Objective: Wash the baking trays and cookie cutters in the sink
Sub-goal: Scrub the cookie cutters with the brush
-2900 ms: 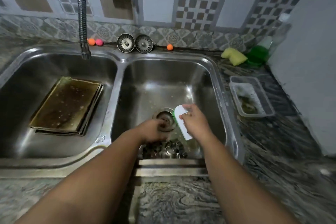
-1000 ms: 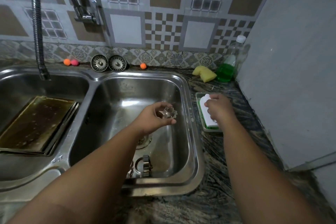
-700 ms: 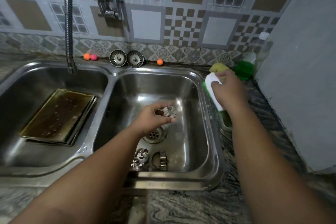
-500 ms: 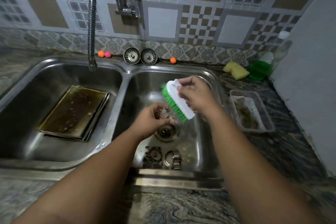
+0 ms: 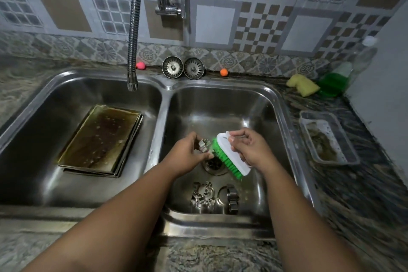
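Much of the washing-up sits half out of sight.
The left hand (image 5: 187, 155) and the green bristles of the brush (image 5: 233, 157) cover most of the cookie cutter (image 5: 203, 146), so its shape cannot be told. The right hand (image 5: 249, 148) hides part of the brush's white back, and the brush hides part of the drain (image 5: 213, 164). The loose cutters (image 5: 202, 197) on the basin floor blur together, their count unclear. Under the top baking tray (image 5: 99, 139) only the edges of others show. The hose (image 5: 133, 28) and tap (image 5: 169, 2) run off the top edge. The bottle (image 5: 364, 55) is a pale blur.
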